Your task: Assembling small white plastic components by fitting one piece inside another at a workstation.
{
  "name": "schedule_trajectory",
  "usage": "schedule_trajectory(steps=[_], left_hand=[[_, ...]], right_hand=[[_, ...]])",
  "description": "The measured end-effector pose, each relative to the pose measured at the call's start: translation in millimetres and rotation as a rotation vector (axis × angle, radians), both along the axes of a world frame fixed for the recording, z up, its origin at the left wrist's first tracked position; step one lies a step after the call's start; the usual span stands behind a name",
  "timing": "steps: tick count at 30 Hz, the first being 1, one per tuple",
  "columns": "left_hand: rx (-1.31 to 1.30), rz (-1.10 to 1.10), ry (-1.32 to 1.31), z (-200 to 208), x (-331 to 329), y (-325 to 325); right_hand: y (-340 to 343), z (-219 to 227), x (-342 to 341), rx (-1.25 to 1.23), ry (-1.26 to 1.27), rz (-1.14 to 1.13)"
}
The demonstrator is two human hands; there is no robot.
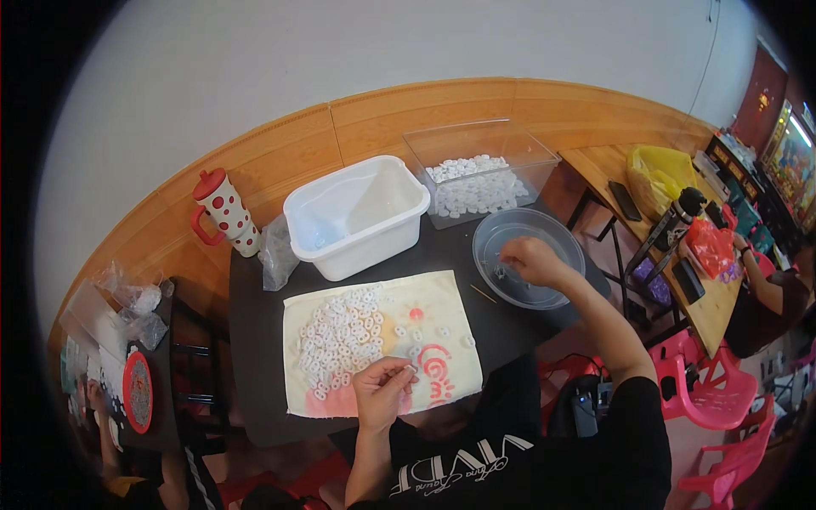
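Pinching one small white ring (409, 369), the left hand (382, 389) is hovering over soft cloth (442, 327); right hand (530, 260), fingers curled narrow, is reaching into one round clear bowl (561, 239).

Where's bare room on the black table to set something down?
Free: black table strip left of the cream cloth; patch between cloth and round clear bowl. Crowded: back edge, with white plastic tub and clear box; cloth's left half, covered in white rings.

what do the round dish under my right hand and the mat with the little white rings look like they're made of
The round dish looks like clear, glossy plastic, possibly glass: the dark table shows through it and its rim catches light. The mat looks like soft, matte cloth, cream with red print, its edges slightly wavy. The white rings seem to be smooth plastic; too small to be sure.
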State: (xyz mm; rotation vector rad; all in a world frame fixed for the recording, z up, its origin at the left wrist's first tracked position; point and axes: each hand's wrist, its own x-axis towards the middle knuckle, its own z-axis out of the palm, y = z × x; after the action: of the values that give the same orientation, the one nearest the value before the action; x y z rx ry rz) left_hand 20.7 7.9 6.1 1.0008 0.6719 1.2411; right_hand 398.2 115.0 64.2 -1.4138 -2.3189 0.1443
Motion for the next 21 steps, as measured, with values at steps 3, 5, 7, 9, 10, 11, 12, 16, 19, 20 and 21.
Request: schedule_trajectory(steps=[3,5,7,9,10,11,12,16,19,20,21], left_hand=[[-0.001,0.01,0.026,-1.0,-1.7,-0.7],[-0.006,0.009,0.029,-1.9,-1.8,-1.6],[0.015,0.02,0.012,-2.7,-0.1,-1.1],[0.018,0.01,0.008,-2.8,-0.3,-0.8],[0.019,0.003,0.003,-2.8,-0.5,-0.7],[0.018,0.003,0.002,-2.5,-0.7,-0.5],[0.023,0.003,0.01,-2.1,-1.4,-0.4],[0.041,0.01,0.031,-2.7,-1.1,0.3],[0.025,0.008,0.019,-0.1,1.0,-0.4],[0.026,0.007,0.017,0.3,1.5,-0.3],[0.026,0.015,0.02,-0.3,-0.8,-1.7]], right_hand=[[-3.6,-2.5,-7.4,0.022,-0.06,-0.051],[-2.5,-5.2,-9.8,0.029,-0.082,-0.013],[-1.0,-7.9,-7.7,0.039,-0.107,0.025],[-1.9,-10.8,-6.7,0.057,-0.123,0.06],[-2.6,-10.9,-7.0,0.056,-0.123,0.06],[-3.3,-10.9,-7.2,0.05,-0.13,0.067],[-4.6,-9.3,-8.7,0.045,-0.136,0.072],[-8.4,-4.5,-11.9,0.053,-0.135,0.071],[-13.6,-4.7,-9.2,0.05,-0.158,0.006],[-14.5,-7.3,-6.6,0.031,-0.111,-0.007],[-12.5,-9.0,-9.0,0.007,-0.06,-0.005]])
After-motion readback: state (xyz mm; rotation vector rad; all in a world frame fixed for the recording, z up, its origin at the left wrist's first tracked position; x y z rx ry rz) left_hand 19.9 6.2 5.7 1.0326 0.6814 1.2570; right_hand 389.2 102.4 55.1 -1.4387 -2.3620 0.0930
